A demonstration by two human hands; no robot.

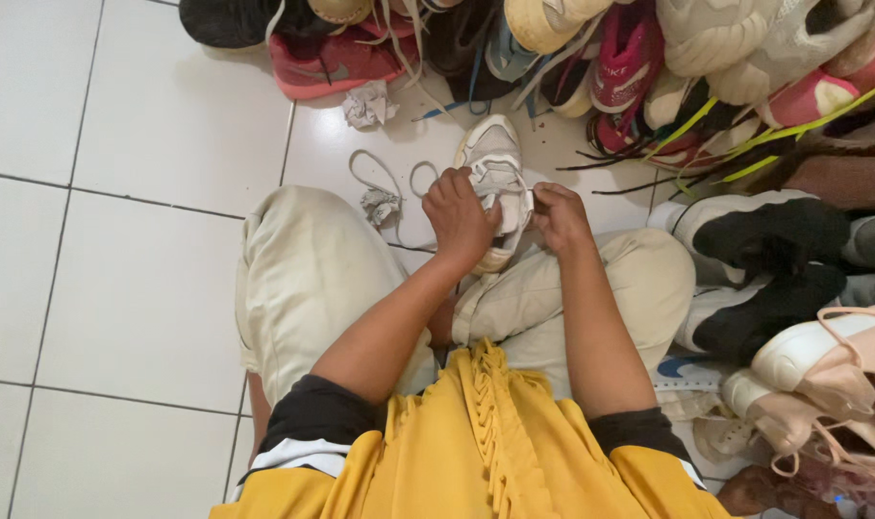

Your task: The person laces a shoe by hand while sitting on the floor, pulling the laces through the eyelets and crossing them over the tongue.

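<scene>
The white sneaker rests toe-outward on the person's lap, above the tiled floor. The left hand grips its near side; the right hand pinches the white lace at the eyelets. For clean lacing, hold the shoe steady and keep the lace taut; a pile of shoes lies beyond.

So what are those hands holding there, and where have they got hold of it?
A white sneaker. The left hand grips its upper near the laces; the right hand holds its other side.
</scene>
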